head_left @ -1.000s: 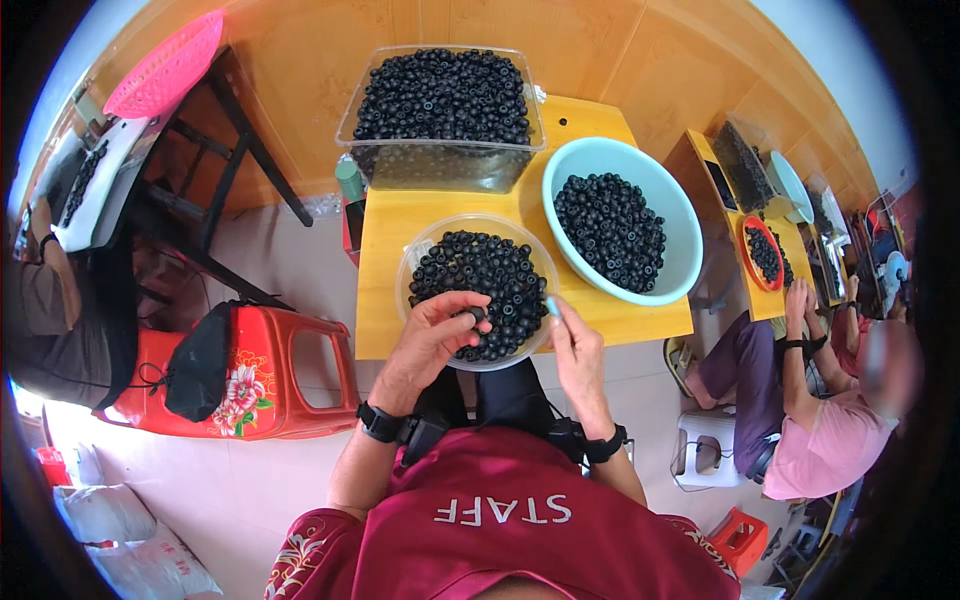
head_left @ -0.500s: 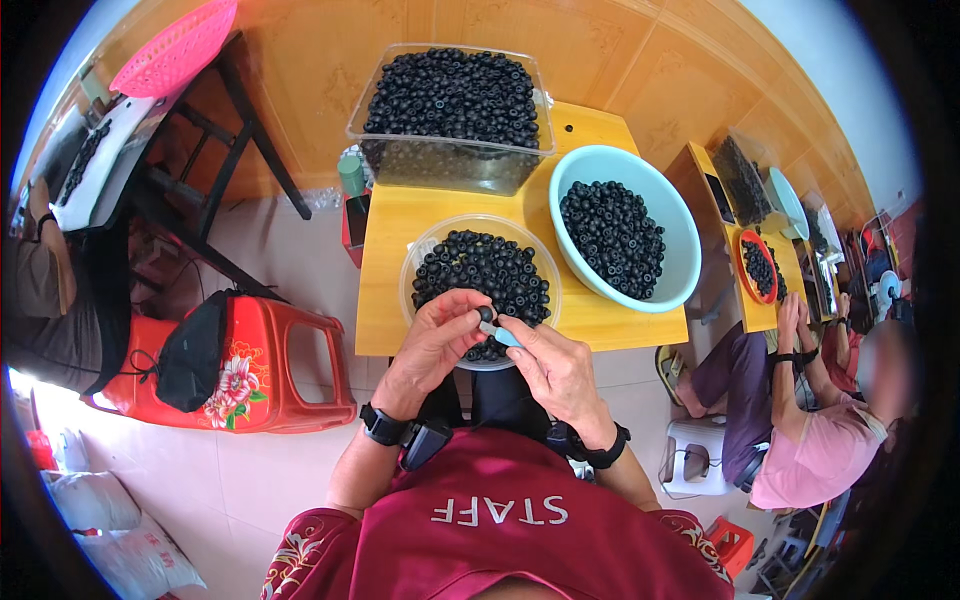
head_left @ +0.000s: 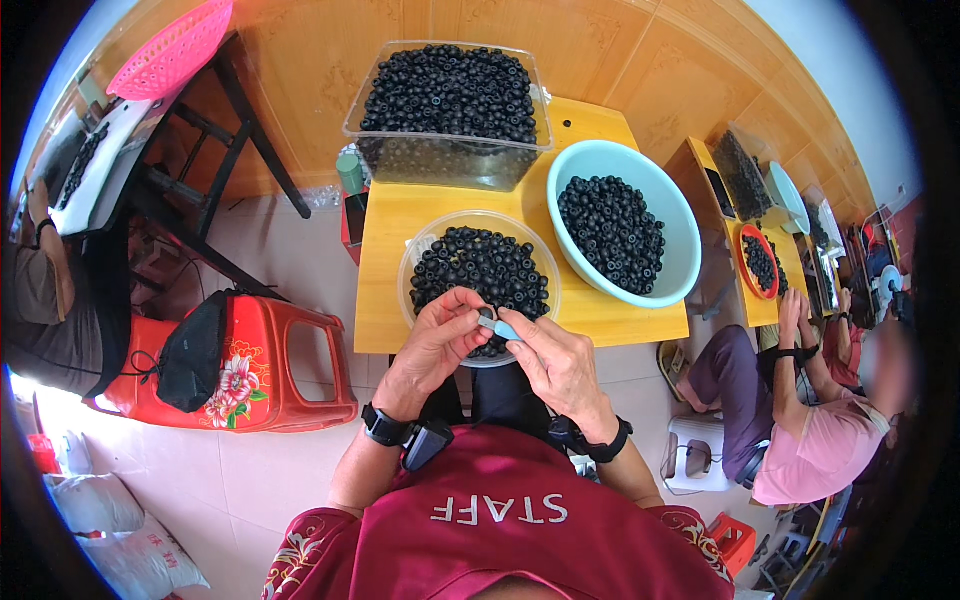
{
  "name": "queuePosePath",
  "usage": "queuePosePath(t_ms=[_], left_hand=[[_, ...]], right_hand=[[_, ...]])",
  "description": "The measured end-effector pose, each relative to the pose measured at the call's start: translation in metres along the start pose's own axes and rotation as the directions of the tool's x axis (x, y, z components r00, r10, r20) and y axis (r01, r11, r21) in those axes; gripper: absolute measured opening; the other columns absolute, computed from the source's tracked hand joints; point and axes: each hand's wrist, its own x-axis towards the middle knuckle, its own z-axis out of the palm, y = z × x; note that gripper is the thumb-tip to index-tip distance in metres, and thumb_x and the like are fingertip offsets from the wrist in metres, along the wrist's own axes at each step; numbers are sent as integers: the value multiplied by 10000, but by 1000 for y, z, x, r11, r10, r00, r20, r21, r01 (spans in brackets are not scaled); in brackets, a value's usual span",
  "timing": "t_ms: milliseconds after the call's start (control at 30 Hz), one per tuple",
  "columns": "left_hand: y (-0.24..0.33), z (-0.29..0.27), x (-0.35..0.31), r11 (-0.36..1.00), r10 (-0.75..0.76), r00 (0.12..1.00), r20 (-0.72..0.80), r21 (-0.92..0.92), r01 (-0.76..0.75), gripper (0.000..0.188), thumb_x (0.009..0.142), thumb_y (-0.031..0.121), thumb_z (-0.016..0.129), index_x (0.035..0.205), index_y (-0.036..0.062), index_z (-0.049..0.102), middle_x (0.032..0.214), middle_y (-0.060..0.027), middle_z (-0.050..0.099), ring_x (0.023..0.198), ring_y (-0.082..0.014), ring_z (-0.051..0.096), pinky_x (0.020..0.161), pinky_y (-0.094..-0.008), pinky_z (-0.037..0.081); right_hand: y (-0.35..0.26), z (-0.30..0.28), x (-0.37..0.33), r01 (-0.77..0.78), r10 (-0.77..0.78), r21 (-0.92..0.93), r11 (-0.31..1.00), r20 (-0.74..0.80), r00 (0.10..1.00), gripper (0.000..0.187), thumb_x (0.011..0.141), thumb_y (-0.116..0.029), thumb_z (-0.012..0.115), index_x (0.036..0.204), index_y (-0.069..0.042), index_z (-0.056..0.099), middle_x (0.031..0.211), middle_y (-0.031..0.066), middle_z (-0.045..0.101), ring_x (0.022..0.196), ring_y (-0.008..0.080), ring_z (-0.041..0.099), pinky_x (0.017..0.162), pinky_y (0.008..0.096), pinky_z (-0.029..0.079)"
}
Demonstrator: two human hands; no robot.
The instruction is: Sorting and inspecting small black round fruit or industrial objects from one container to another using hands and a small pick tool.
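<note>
My left hand (head_left: 437,342) is closed, pinching a small round black bead-like piece (head_left: 487,313) between thumb and fingertips. In my right hand (head_left: 556,366) is a small tool with a light blue handle (head_left: 506,331), and its short grey tip touches the black piece. Both hands meet over the near edge of a round clear bowl (head_left: 408,290) of similar black pieces (head_left: 478,268), many showing a centre hole. My fingers partly cover the held piece, so its detail is hard to make out.
On the yellow table (head_left: 384,220) stand a large clear bin (head_left: 440,168) and a light blue basin (head_left: 680,230), both holding black pieces. A red stool (head_left: 300,345) is at left. One person (head_left: 815,440) sits at right by another table; another person (head_left: 60,310) is at far left.
The tool's tip has shifted slightly leftward and now lies across the black piece. Both hands otherwise keep nearly the same place and grip.
</note>
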Motion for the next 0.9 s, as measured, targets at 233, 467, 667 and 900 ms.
queuePosePath(t_ms=[233,467,667,900], left_hand=[[1,2,-2,1000,-9,1000,-9,-25,9,106,872,58,593,966,37,548,901,-69,620,762,-118,613,707,-219,523],[4,2,-4,998,-13,999,-47,-68,10,78,868,42,590,940,41,563,876,-64,616,734,-119,601,669,-220,503],[5,-1,-14,994,-20,1000,-18,-112,18,77,860,44,600,924,40,559,858,-74,603,713,-128,569,650,-219,474],[8,5,-16,991,-13,999,39,-131,18,91,859,54,604,936,42,558,896,-93,611,728,-131,559,665,-217,473]], right_hand=[[3,2,2,39,-40,-48,998,-25,999,358,805,-164,646,1159,-127,602,636,59,483,505,241,519,458,358,423],[13,11,4,122,-129,-104,987,-60,990,393,781,-166,663,1168,-130,602,612,54,437,502,211,502,455,340,418],[40,26,3,9,-26,-153,988,-104,994,339,815,-144,629,1153,-116,605,645,91,513,542,259,546,478,367,433],[26,17,7,-48,74,124,991,-210,975,275,838,-86,598,1110,-48,612,730,112,623,598,243,605,556,339,470]])
